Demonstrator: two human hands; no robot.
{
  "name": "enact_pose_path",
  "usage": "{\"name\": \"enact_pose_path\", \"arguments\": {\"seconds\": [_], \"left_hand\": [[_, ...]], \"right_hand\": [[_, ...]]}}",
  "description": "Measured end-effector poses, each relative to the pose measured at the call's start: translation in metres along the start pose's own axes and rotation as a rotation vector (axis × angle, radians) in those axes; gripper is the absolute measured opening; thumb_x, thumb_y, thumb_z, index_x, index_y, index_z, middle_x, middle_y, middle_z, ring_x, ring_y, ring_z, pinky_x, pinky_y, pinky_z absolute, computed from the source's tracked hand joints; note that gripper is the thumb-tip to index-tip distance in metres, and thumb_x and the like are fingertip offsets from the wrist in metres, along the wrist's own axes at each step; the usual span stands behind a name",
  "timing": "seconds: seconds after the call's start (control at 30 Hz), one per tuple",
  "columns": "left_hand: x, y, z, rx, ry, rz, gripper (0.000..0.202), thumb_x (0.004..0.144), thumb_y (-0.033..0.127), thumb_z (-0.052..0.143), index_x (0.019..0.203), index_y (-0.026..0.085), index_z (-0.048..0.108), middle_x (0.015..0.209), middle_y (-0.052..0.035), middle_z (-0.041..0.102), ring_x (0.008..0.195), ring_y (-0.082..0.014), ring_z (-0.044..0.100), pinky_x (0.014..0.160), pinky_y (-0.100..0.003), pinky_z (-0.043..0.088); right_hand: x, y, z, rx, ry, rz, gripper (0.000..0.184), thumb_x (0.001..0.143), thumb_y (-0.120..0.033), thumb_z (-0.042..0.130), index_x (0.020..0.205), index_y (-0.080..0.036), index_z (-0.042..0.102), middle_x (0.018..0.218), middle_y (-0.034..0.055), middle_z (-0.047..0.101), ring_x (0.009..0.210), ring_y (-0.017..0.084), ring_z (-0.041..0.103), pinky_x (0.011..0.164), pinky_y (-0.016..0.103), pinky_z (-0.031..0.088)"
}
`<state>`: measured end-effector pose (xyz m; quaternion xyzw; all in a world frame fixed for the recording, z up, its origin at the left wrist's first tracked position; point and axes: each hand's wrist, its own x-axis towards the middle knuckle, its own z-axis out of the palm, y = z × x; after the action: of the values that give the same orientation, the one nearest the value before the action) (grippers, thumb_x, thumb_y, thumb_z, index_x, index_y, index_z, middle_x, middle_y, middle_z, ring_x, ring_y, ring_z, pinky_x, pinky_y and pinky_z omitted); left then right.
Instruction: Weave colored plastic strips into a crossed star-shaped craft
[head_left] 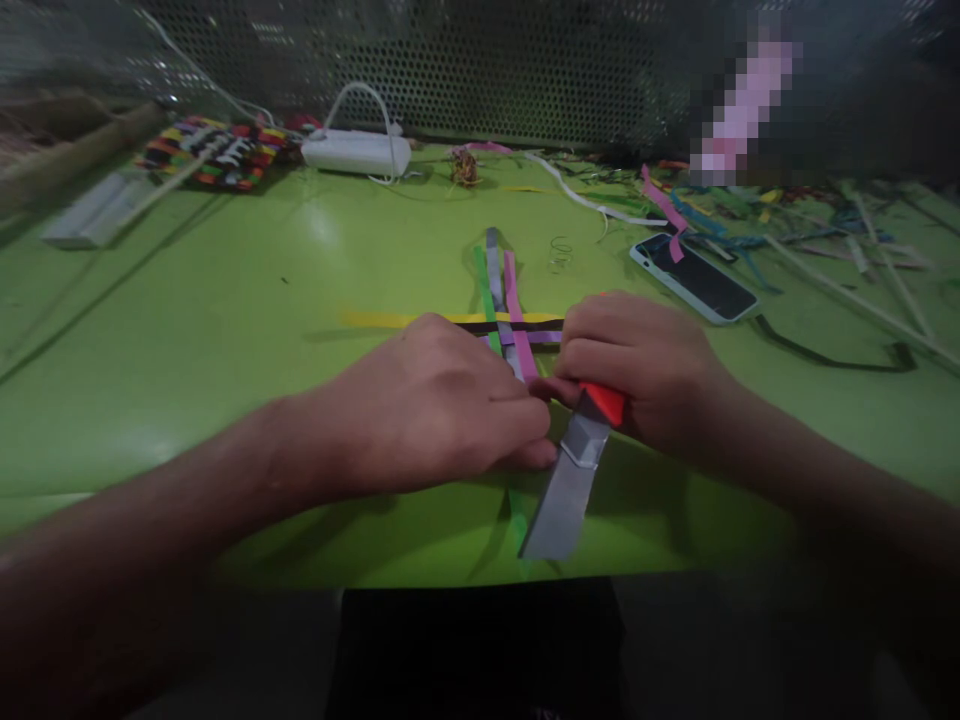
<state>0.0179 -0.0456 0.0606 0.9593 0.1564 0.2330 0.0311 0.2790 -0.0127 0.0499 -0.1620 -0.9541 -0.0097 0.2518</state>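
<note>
Several flat coloured strips cross each other in an open weave on the table: a green strip [482, 280], a pink strip [513, 290] and a grey strip [493, 262] run lengthwise, while a yellow strip [382, 320] and a purple strip [546, 338] lie across. My left hand [450, 400] is closed over the near part of the weave, its fingertips partly hidden. My right hand [637, 360] grips the orange-red handle of a knife [566, 490], whose broad grey blade points down toward me. Both hands nearly meet beside the pink strip's near end.
A phone [697, 280] lies at the right, near loose strip scraps [795, 235] and thin sticks [840, 285]. A white cylindrical device [356, 152] with a cable stands at the back before a perforated metal panel [510, 80]. A colourful woven piece [247, 165] sits back left.
</note>
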Motion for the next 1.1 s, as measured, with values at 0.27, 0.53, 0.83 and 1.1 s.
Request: {"name": "enact_pose_path", "arguments": {"seconds": [0.27,0.53,0.83,1.1], "left_hand": [[-0.0005,-0.0016,0.0004,-0.018,0.029,0.038,0.049,0.123,0.024,0.047,0.079,0.019,0.069,0.070,0.0002,0.069,0.058,-0.0152,0.054,0.062,-0.037,0.036],[0.0001,-0.0011,-0.0004,-0.023,0.010,0.032,0.046,0.122,0.021,0.049,0.082,0.017,0.071,0.072,-0.0009,0.071,0.060,-0.0150,0.055,0.064,-0.036,0.036],[0.0008,-0.0014,0.0015,-0.025,0.005,0.034,0.047,0.122,0.021,0.049,0.080,0.016,0.071,0.072,-0.0009,0.071,0.060,-0.0148,0.053,0.063,-0.036,0.035],[-0.0008,-0.0026,0.0027,-0.009,0.026,0.015,0.049,0.124,0.025,0.045,0.080,0.020,0.067,0.070,0.0020,0.068,0.059,-0.0138,0.055,0.064,-0.034,0.037]], "right_hand": [[0.0003,-0.0025,0.0005,-0.007,-0.046,0.017,0.031,0.119,-0.022,0.052,0.092,-0.020,0.069,0.090,0.0055,0.065,0.083,0.020,0.056,0.075,0.035,0.037],[0.0027,-0.0033,-0.0006,-0.013,-0.009,-0.007,0.034,0.118,-0.020,0.056,0.085,-0.021,0.064,0.086,0.0041,0.063,0.077,0.019,0.051,0.072,0.035,0.035],[0.0009,-0.0018,0.0029,-0.012,-0.004,0.001,0.034,0.119,-0.022,0.053,0.087,-0.021,0.065,0.084,0.0039,0.063,0.076,0.018,0.051,0.072,0.035,0.035],[0.0018,-0.0034,0.0024,0.003,0.023,-0.005,0.034,0.117,-0.019,0.057,0.083,-0.021,0.061,0.082,0.0029,0.061,0.073,0.017,0.049,0.069,0.034,0.034]]}}
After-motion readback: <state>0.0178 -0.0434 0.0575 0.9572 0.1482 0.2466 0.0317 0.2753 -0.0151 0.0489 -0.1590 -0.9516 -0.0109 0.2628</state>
